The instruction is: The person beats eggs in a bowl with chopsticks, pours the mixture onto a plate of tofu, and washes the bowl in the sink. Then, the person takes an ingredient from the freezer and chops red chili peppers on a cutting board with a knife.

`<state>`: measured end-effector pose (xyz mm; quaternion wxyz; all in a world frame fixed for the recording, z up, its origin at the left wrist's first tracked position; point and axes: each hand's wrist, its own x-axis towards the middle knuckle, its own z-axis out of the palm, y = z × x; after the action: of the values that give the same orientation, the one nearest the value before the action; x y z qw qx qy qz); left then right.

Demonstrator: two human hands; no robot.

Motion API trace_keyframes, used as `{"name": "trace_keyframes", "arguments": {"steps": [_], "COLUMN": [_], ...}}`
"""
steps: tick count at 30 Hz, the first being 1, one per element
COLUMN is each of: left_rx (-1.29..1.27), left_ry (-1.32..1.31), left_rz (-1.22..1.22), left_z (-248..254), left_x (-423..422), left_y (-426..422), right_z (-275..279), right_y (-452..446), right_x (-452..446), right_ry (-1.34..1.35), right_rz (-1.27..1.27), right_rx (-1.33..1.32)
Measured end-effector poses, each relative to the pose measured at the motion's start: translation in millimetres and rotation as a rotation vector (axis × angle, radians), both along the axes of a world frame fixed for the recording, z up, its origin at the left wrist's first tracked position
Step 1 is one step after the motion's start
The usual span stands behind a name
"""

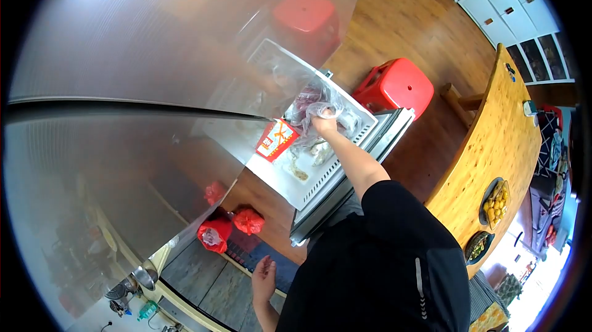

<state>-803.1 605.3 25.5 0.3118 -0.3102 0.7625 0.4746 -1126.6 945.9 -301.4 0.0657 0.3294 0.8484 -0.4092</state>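
A white freezer drawer (296, 193) is pulled out in the middle of the view, with bagged items inside. My right hand (325, 122) reaches into it, fingers closed on a clear plastic bag (313, 99) with dark reddish contents. Just left of that bag, a red and yellow packet (276, 140) stands at the drawer's side. Other clear bags (320, 153) lie below my right hand. Away from the drawer, my left hand (264, 278) hangs low over the floor, its fingers loosely bent and holding nothing.
Large shiny fridge doors (135, 42) fill the left side. A red stool (407, 88) stands beyond the drawer. On the right, a wooden table (487, 147) bears a dish of yellow food (496, 203) and another dish (478, 247). Red bags (248, 221) lie on the lower left floor.
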Motion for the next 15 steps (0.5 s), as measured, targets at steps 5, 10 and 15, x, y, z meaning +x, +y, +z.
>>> {"name": "trace_keyframes", "arguments": {"steps": [5,10,15], "left_rx": [0.006,-0.011,-0.032], "left_ry": [0.006,-0.005,-0.019], "left_rz": [-0.011,-0.025,-0.02], "left_z": [-3,-13,-5], "left_x": [2,13,10], "left_y": [0,-2,5], "right_z": [-23,-4,-25], "right_y": [-4,-8,-21], "right_x": [6,2,-6], "right_ry": [-0.077,-0.004,-0.098], "right_rz": [-0.351,0.182,0.408], "right_rx": [-0.244,0.011,0.069]}}
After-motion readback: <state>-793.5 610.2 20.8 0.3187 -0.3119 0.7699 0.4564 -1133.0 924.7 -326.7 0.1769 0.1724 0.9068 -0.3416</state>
